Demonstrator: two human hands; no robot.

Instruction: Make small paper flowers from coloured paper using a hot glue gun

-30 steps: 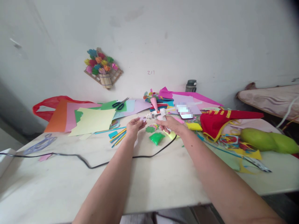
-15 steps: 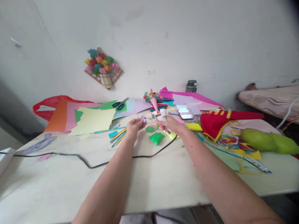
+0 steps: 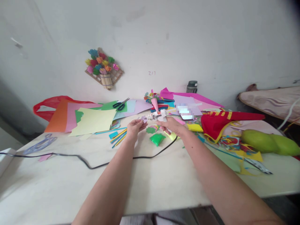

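Observation:
Between the fingertips of my left hand (image 3: 137, 126) is a small lilac paper cutout (image 3: 143, 119) with a jagged edge. My right hand (image 3: 172, 125) is wrapped round a white hot glue gun (image 3: 162, 115), its front end pointing left, close to the lilac piece. Whether the tip touches the paper is too small to tell. A black cord (image 3: 161, 151) runs from below my right hand across the table to the left. Under the hands lie a green leaf-shaped paper piece (image 3: 150, 130) and a shiny green packet (image 3: 157, 139).
Blue and yellow paper strips (image 3: 119, 138) lie left of my left hand. Behind are coloured sheets (image 3: 93, 121), black-handled scissors (image 3: 121, 105), a pink cone with paper flowers (image 3: 154, 103) and a phone (image 3: 185, 112). A red cloth (image 3: 214, 124) and green fruit (image 3: 260, 140) sit at right.
Almost nothing differs. Both hands keep their places, with the lilac cutout and the glue gun still held close together.

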